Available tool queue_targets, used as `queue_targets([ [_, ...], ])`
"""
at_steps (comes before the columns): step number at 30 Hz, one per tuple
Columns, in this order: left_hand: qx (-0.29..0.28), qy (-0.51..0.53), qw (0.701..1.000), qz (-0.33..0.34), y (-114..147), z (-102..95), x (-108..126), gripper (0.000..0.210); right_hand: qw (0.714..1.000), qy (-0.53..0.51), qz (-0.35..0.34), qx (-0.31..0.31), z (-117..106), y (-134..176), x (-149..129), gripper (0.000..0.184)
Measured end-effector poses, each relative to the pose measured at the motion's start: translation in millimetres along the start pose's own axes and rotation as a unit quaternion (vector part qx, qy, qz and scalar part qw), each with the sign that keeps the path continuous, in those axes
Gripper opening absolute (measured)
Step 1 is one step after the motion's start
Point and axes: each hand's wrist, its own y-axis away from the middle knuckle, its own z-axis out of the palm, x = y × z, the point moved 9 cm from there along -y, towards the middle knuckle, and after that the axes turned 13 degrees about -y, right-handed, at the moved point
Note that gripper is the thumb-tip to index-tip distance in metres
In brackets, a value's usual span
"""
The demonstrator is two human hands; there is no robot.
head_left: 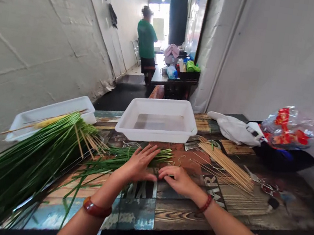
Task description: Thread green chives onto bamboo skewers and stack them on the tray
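Holding my left grip released and splayed over the greens, I curl my right grip just beside it; whether that one pinches anything, I cannot tell. The greens lie on the worktop, before the white tray, left of the sticks.

A thin bunch of green stalks is lying flat at the frame's centre, its paler ends pointing right, its loose blades trailing toward the lower left. A thick heap of similar greens is spreading into the lower left corner, wooden stick ends poking out at its upper right. Thin bare sticks are lying in a loose, slanting sheaf right of centre.
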Motion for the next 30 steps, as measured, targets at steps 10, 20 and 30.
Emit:
queue_targets([
  [10,0.093,-0.096,0.99,-0.054,6,11.7,-22,0.066,0.912,0.406,-0.012,-0.061,-6,-55,-1,0.065],
  [20,0.031,-0.114,0.991,-0.056,10,14.5,-34,0.062,0.889,0.454,-0.015,-0.056,1,-41,-6,0.014],
  [30,0.158,-0.142,0.968,-0.136,23,-28.3,33,0.019,0.912,0.384,-0.126,0.071,-39,20,-31,0.033],
])
